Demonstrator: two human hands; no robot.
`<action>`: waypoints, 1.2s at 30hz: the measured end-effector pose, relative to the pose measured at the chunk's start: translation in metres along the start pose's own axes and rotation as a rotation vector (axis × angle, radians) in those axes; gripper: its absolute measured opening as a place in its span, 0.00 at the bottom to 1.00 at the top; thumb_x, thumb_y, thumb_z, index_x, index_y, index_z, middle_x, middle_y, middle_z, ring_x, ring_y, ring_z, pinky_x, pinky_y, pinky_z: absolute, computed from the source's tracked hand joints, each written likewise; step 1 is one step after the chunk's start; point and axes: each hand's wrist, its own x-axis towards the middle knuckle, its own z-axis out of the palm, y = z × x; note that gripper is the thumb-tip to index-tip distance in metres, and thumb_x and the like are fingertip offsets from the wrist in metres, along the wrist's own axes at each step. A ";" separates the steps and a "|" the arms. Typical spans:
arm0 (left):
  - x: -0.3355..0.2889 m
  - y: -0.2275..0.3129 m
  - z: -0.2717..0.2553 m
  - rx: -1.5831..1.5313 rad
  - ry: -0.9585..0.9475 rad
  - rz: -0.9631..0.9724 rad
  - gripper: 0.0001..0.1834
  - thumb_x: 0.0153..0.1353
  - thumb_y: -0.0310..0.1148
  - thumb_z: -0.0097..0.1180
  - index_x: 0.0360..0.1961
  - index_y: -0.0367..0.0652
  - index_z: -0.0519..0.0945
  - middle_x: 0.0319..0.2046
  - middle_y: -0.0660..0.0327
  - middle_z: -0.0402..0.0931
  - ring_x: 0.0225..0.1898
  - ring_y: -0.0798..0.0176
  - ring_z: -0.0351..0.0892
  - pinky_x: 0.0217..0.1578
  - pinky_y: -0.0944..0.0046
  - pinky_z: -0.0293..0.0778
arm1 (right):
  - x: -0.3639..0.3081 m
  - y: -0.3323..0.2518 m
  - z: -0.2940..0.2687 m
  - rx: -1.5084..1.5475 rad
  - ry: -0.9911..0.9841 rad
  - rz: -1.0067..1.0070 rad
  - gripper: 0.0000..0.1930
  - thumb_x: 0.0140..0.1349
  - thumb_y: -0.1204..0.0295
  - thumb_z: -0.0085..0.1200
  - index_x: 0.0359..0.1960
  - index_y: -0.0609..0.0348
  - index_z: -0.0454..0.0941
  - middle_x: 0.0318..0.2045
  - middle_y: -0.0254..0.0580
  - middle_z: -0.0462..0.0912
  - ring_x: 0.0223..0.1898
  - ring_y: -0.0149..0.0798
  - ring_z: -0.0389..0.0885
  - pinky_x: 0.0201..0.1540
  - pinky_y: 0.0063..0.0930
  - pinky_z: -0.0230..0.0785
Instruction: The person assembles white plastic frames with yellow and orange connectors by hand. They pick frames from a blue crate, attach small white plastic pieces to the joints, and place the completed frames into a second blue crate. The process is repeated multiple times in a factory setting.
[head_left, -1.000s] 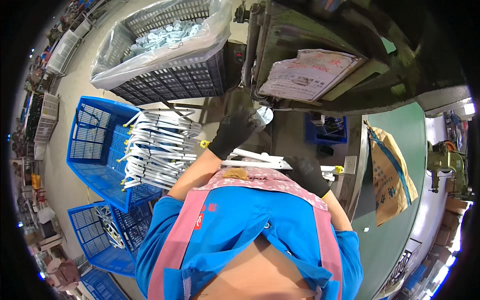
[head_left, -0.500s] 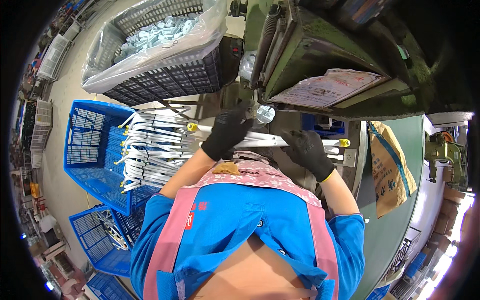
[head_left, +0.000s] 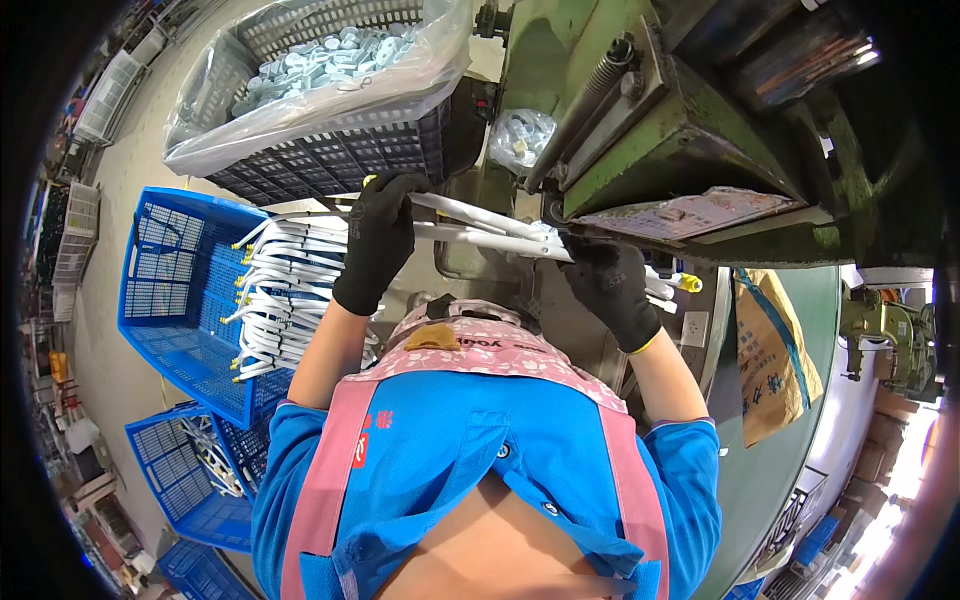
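Observation:
My left hand [head_left: 380,240], in a black glove, is closed around the left end of a white tubular metal frame [head_left: 490,240] with yellow end caps. Black-gloved too, my right hand [head_left: 610,285] grips the same frame near its right end. Between the hands two tubes run almost side by side and meet just under the green press machine [head_left: 690,150]. Part of that meeting point is hidden by my right fingers and the machine. Beside my left forearm, a stack of similar white tubular frames [head_left: 285,290] lies partly over a blue plastic crate [head_left: 190,300].
A black crate [head_left: 330,160] lined with clear plastic holds many small silvery metal parts [head_left: 325,65] at the upper left. A clear bag [head_left: 522,138] sits by the machine. Lower left is another blue crate [head_left: 180,490]. A brown paper sack [head_left: 775,360] lies on the green surface [head_left: 700,500] at right.
My left hand has moved left and away from me, from near the machine's working point to the frame's left end. The round silvery part seen there before is now mostly out of sight.

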 end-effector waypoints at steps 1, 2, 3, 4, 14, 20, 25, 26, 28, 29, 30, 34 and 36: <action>0.002 0.000 -0.001 0.038 0.019 0.025 0.16 0.48 0.16 0.54 0.40 0.38 0.78 0.39 0.52 0.78 0.42 0.47 0.78 0.42 0.57 0.74 | 0.001 0.000 0.000 0.016 0.018 0.012 0.19 0.44 0.71 0.61 0.42 0.53 0.81 0.32 0.44 0.82 0.31 0.49 0.81 0.32 0.37 0.73; 0.004 0.000 -0.001 0.076 0.039 0.050 0.16 0.49 0.16 0.55 0.41 0.38 0.79 0.39 0.51 0.78 0.41 0.47 0.78 0.41 0.57 0.75 | 0.002 0.000 0.000 0.025 0.013 0.035 0.18 0.45 0.71 0.61 0.42 0.53 0.81 0.32 0.44 0.82 0.32 0.49 0.81 0.32 0.37 0.73; 0.006 -0.001 0.001 0.075 0.030 0.073 0.16 0.49 0.17 0.56 0.41 0.39 0.79 0.39 0.51 0.78 0.40 0.47 0.78 0.40 0.56 0.75 | 0.002 0.000 0.001 0.032 0.018 0.056 0.18 0.45 0.70 0.61 0.42 0.53 0.81 0.32 0.44 0.82 0.32 0.49 0.81 0.32 0.37 0.73; 0.009 -0.001 0.002 0.073 0.020 0.096 0.16 0.50 0.18 0.56 0.42 0.39 0.79 0.38 0.51 0.78 0.40 0.47 0.79 0.40 0.56 0.75 | 0.001 0.000 0.002 0.060 0.009 0.084 0.17 0.46 0.70 0.62 0.41 0.52 0.82 0.31 0.44 0.82 0.32 0.49 0.81 0.32 0.37 0.73; 0.025 -0.012 0.023 0.137 -0.057 0.175 0.08 0.52 0.26 0.59 0.35 0.42 0.81 0.36 0.57 0.79 0.37 0.51 0.79 0.36 0.56 0.75 | -0.010 0.002 0.023 0.295 -0.075 0.435 0.10 0.50 0.64 0.61 0.36 0.46 0.82 0.32 0.42 0.82 0.33 0.49 0.81 0.34 0.36 0.72; 0.030 -0.018 0.028 0.153 -0.113 0.127 0.06 0.52 0.26 0.58 0.33 0.43 0.80 0.32 0.57 0.78 0.35 0.50 0.78 0.34 0.54 0.74 | -0.021 0.021 0.032 0.603 -0.259 0.521 0.16 0.57 0.62 0.60 0.46 0.52 0.79 0.40 0.44 0.82 0.43 0.48 0.79 0.45 0.36 0.70; 0.032 -0.021 0.033 0.113 -0.005 0.176 0.06 0.52 0.26 0.58 0.33 0.44 0.79 0.31 0.56 0.78 0.32 0.50 0.79 0.32 0.55 0.74 | -0.025 0.031 0.046 1.038 -0.283 0.554 0.19 0.60 0.64 0.57 0.53 0.52 0.75 0.47 0.42 0.80 0.46 0.45 0.79 0.48 0.34 0.70; 0.033 -0.021 0.034 0.096 0.015 0.194 0.06 0.52 0.26 0.58 0.33 0.45 0.79 0.31 0.56 0.78 0.32 0.49 0.79 0.32 0.55 0.74 | -0.024 0.032 0.047 1.027 -0.322 0.517 0.20 0.61 0.65 0.56 0.55 0.52 0.74 0.48 0.42 0.80 0.47 0.44 0.79 0.48 0.34 0.70; 0.032 -0.022 0.034 0.097 -0.056 0.135 0.08 0.53 0.25 0.58 0.35 0.41 0.80 0.35 0.54 0.78 0.36 0.47 0.78 0.37 0.55 0.74 | -0.020 0.035 0.042 0.259 -0.567 0.292 0.20 0.62 0.66 0.55 0.56 0.52 0.73 0.50 0.42 0.79 0.48 0.43 0.78 0.49 0.33 0.71; 0.032 -0.023 0.034 0.094 -0.081 0.113 0.09 0.53 0.25 0.58 0.37 0.40 0.80 0.36 0.53 0.78 0.38 0.46 0.78 0.39 0.54 0.74 | -0.018 0.035 0.039 0.068 -0.635 0.212 0.20 0.62 0.67 0.55 0.56 0.53 0.72 0.51 0.42 0.78 0.49 0.43 0.78 0.49 0.33 0.71; 0.031 -0.024 0.035 0.131 -0.071 0.129 0.08 0.52 0.25 0.58 0.36 0.41 0.80 0.34 0.55 0.78 0.36 0.47 0.78 0.36 0.54 0.74 | -0.017 0.037 0.033 -0.066 -0.775 0.220 0.20 0.62 0.67 0.55 0.57 0.53 0.72 0.51 0.42 0.78 0.49 0.43 0.78 0.49 0.33 0.71; 0.028 -0.028 0.040 0.203 -0.089 0.162 0.08 0.50 0.25 0.57 0.33 0.43 0.79 0.31 0.57 0.77 0.31 0.49 0.79 0.31 0.55 0.75 | -0.010 0.027 0.030 0.121 -0.533 0.322 0.19 0.61 0.65 0.57 0.52 0.55 0.75 0.46 0.47 0.80 0.47 0.46 0.78 0.46 0.34 0.72; 0.026 -0.028 0.042 0.176 -0.094 0.144 0.09 0.50 0.25 0.58 0.34 0.43 0.79 0.32 0.56 0.77 0.32 0.49 0.79 0.31 0.54 0.75 | -0.005 0.022 0.030 0.222 -0.406 0.325 0.17 0.58 0.59 0.61 0.42 0.58 0.79 0.36 0.54 0.80 0.40 0.52 0.80 0.40 0.38 0.71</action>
